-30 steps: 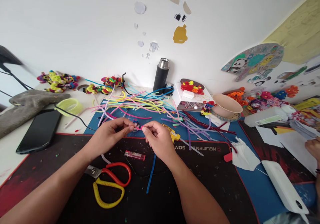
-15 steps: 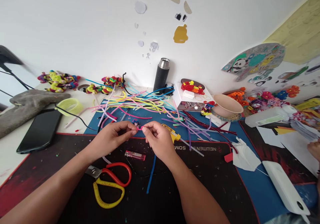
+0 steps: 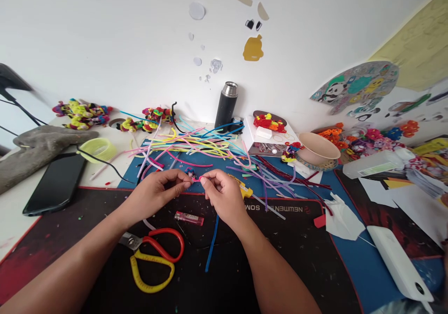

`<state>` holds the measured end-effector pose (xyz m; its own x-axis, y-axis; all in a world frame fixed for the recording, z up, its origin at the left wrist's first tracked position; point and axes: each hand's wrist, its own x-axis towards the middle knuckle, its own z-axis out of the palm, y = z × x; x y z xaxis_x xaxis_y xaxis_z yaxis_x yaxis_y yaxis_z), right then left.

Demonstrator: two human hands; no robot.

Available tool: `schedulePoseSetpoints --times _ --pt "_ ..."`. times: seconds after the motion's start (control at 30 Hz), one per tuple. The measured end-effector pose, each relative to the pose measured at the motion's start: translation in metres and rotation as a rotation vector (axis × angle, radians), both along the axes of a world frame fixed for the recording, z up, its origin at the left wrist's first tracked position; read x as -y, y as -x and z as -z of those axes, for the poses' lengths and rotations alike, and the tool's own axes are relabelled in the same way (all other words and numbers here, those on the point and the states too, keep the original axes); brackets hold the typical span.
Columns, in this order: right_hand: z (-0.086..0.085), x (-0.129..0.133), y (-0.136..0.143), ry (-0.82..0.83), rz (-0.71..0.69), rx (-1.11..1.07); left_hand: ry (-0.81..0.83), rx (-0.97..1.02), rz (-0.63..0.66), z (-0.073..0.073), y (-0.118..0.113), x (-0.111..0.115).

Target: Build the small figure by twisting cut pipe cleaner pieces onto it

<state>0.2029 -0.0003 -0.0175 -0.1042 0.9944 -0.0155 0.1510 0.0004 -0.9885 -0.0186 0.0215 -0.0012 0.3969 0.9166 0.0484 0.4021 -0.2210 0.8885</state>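
Note:
A short pink pipe cleaner (image 3: 196, 180) spans the gap between my two hands above the dark mat. My left hand (image 3: 163, 188) pinches one end between thumb and fingertips. At the other end, my right hand (image 3: 222, 190) is closed in the same kind of pinch. Just behind the fingertips a small blue and pink figure (image 3: 190, 171) is partly hidden. Below the hands lies a pink lighter (image 3: 189, 218). Scissors (image 3: 163, 251) with one red and one yellow handle rest nearer me. From under my right hand a blue pipe cleaner (image 3: 212, 246) sticks out.
Many coloured pipe cleaners (image 3: 196, 141) spread across the back. A black thermos (image 3: 226, 108) stands by the wall. Beside my right hand is a yellow glue gun (image 3: 246, 191). A phone (image 3: 56, 183) lies left; a bowl (image 3: 319, 148) and a white device (image 3: 399, 260) are right.
My right hand has shifted very slightly right, and a little more of the pink pipe cleaner shows between my fingertips. The other person's hand at the right edge has mostly left the view.

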Motion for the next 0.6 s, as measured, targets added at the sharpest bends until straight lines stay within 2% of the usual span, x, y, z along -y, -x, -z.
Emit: schedulePoseSetpoints --times 0.2,0.33,0.47,0.6 --pt "-0.016 -0.006 -0.010 -0.034 0.166 -0.133 -0.016 -0.031 -0.048 0.004 0.000 -0.001" --pt "-0.020 -0.012 -0.023 -0.063 0.302 -0.236 0.000 -0.041 -0.056 0.011 0.003 -0.002" --pt "-0.016 -0.016 -0.030 -0.069 0.310 -0.259 0.031 -0.063 -0.052 0.017 0.006 -0.003" --pt "-0.016 -0.015 -0.030 -0.048 0.304 -0.261 0.030 -0.110 -0.055 0.016 0.006 -0.003"
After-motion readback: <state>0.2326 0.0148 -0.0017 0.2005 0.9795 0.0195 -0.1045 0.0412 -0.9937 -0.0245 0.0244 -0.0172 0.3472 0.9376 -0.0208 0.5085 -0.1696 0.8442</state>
